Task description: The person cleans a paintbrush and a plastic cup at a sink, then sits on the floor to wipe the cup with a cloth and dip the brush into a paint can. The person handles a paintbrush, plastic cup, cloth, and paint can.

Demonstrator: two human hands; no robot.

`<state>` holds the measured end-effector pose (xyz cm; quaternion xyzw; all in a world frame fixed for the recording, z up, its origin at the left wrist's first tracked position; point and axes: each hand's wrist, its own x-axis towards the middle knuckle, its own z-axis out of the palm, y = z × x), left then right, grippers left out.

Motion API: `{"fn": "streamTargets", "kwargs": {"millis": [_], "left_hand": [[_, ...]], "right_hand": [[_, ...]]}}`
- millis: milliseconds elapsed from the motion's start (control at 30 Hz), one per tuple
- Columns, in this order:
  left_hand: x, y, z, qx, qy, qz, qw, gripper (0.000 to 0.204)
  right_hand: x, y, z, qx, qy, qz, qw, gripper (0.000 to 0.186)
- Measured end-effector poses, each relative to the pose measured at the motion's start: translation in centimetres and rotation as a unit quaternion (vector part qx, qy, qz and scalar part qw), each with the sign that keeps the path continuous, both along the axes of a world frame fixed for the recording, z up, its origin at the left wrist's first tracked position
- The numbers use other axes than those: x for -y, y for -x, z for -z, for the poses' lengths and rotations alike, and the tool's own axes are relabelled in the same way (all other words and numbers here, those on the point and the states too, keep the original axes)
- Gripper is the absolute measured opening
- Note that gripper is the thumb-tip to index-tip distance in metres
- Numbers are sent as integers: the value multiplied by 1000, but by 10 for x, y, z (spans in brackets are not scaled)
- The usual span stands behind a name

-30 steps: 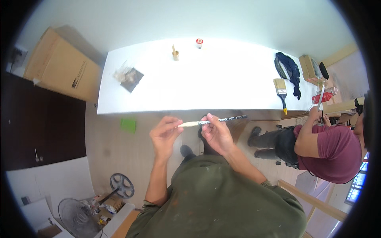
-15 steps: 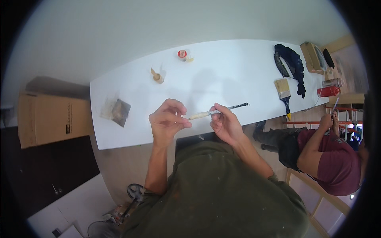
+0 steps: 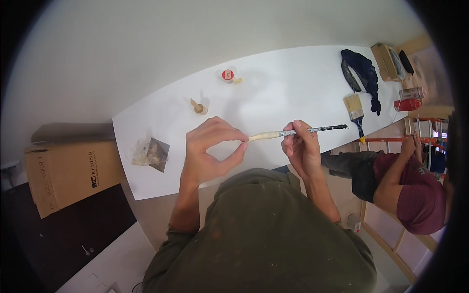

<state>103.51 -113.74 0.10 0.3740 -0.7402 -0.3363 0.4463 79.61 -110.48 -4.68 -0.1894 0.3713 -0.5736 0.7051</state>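
A thin paintbrush (image 3: 265, 136) lies nearly level across my two hands, above the front part of the white table. It has a long cream bristle head, a paint-spattered middle and a dark handle. My left hand (image 3: 207, 146) pinches the bristle tip between thumb and forefinger. Around the spattered part, where the handle begins, the fingers of my right hand (image 3: 304, 149) are closed. The handle's dark end sticks out to the right.
On the white table (image 3: 288, 73) stand a cup with a wooden stick (image 3: 198, 106) and a red-topped container (image 3: 227, 75). A dark plate (image 3: 159, 155) lies left, a wide brush (image 3: 354, 110) and dark cloth (image 3: 366, 71) right. A cardboard box (image 3: 73, 171) stands left; another person (image 3: 410, 190) works at right.
Both hands have shifted in the view, the right one further to the right, and the brush shows larger. The view has moved slightly. My left fingers remain at the bristle tip.
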Motion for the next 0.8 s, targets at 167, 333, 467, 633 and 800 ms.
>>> {"fn": "streamTargets", "kwargs": {"millis": [167, 333, 467, 633, 800], "left_hand": [[4, -10, 2, -5, 17, -16, 1000, 22], [4, -21, 6, -1, 29, -37, 999, 22], [3, -22, 4, -11, 21, -58, 998, 23], [4, -14, 5, -8, 29, -64, 997, 22], [4, -9, 8, 10, 37, -77, 996, 20]], "right_hand": [[9, -6, 2, 3, 21, -16, 1000, 29], [15, -6, 8, 6, 24, -11, 1000, 29], [16, -7, 8, -1, 28, -14, 1000, 29], [18, -8, 4, -11, 28, -22, 999, 29], [17, -7, 4, -17, 33, -26, 999, 29]]}}
